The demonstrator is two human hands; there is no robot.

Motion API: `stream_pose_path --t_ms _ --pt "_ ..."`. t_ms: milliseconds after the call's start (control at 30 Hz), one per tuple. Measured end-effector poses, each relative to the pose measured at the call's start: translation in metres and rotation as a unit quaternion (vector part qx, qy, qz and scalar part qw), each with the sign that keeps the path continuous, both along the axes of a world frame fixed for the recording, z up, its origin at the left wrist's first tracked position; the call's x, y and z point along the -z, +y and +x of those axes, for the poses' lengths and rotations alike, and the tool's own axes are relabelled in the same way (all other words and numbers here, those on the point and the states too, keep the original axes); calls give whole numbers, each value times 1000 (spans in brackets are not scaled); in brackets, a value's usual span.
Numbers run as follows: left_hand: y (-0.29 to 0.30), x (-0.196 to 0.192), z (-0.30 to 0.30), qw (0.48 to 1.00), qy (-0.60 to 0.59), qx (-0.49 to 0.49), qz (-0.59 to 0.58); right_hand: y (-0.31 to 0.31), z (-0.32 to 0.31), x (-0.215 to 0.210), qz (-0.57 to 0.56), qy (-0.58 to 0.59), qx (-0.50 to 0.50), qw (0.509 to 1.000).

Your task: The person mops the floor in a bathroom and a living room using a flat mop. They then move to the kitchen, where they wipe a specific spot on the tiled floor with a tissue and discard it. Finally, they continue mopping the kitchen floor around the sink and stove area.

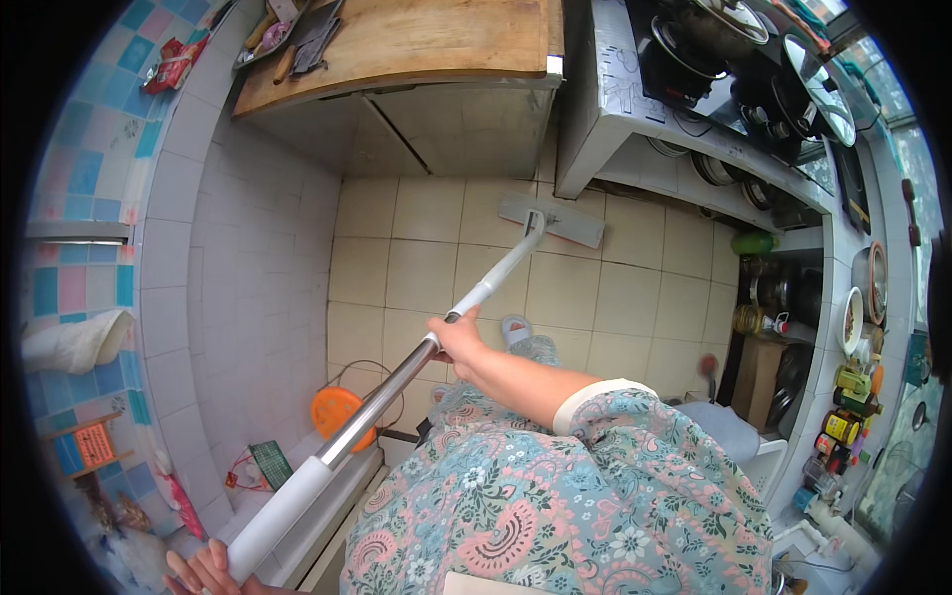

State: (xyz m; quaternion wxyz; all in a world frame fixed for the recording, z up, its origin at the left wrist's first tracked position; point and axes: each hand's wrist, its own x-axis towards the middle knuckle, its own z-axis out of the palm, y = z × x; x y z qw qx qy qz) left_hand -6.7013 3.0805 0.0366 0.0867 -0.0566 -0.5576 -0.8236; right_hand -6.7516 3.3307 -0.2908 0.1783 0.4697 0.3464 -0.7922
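Note:
A flat mop with a silver and white pole slants across the view, from the lower left up to its grey rectangular head lying on the tiled floor. My right hand is closed around the middle of the pole, at the joint between its silver and white parts. Down at the lower left, my left hand is curled at the top end of the white grip. Part of that hand is cut off by the picture's edge. A grey slipper on my foot shows below the mop's pole.
Ahead is a cabinet with a wooden board top. At the right, a white counter bears a stove with pans. Bottles and jars line the right side. An orange round object stands by the left wall.

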Motion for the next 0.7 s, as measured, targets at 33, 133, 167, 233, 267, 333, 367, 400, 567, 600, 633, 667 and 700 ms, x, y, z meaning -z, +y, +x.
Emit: stream_pose_path --t_ms 33,133,167,233,267,333,367,400,567,600,633,667,700 --pt "8 14 1 1000 -17 10 19 16 2 15 33 -2 11 999" --pt "51 71 -4 997 6 4 76 58 19 58 90 -24 58 994" --pt "55 84 -3 997 20 44 58 67 25 67 89 -28 61 994" --pt "58 96 -1 991 42 124 17 87 35 81 72 -34 42 996" --pt "62 95 -5 985 52 166 3 96 40 88 58 -40 31 997" --pt "66 89 -10 966 76 245 -16 100 39 95 78 -58 31 995" --pt "63 86 -7 971 49 231 -30 95 41 97 90 -65 31 993" --pt "51 87 -3 973 35 228 -31 83 47 98 91 -68 34 993" --pt "-45 85 19 971 11 239 -33 -13 91 90 82 -81 27 993" --pt "-57 83 22 972 12 231 -33 -33 103 88 78 -85 28 993" --pt "-69 78 23 974 13 225 -36 -55 113 82 84 -89 42 992" --pt "-78 68 29 976 12 211 -48 -79 122 70 82 -92 46 991" --pt "-93 58 31 977 8 209 -48 -103 129 63 80 -95 50 991"
